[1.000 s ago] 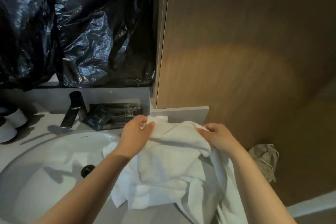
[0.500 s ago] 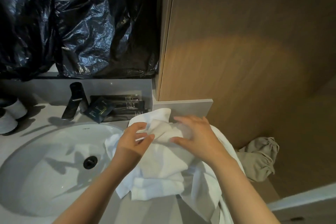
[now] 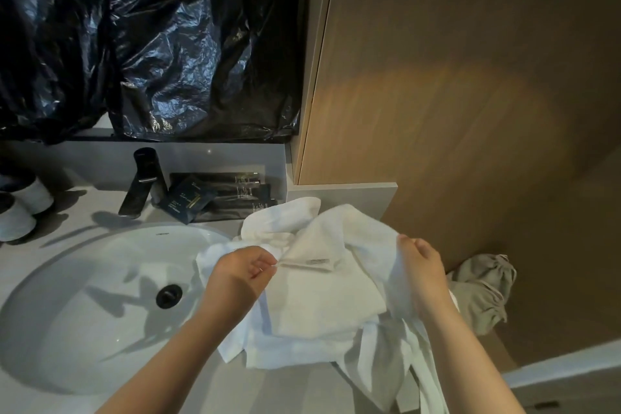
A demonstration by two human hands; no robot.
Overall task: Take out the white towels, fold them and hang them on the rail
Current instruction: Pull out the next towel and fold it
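Right hand, half a second ago flat on the towel beside the left hand, now curls round its right edge while left thumb and forefinger pinch the labelled corner, stretching it between them over the counter; folding is evidently starting.

Towels on counter – sink left, tap behind
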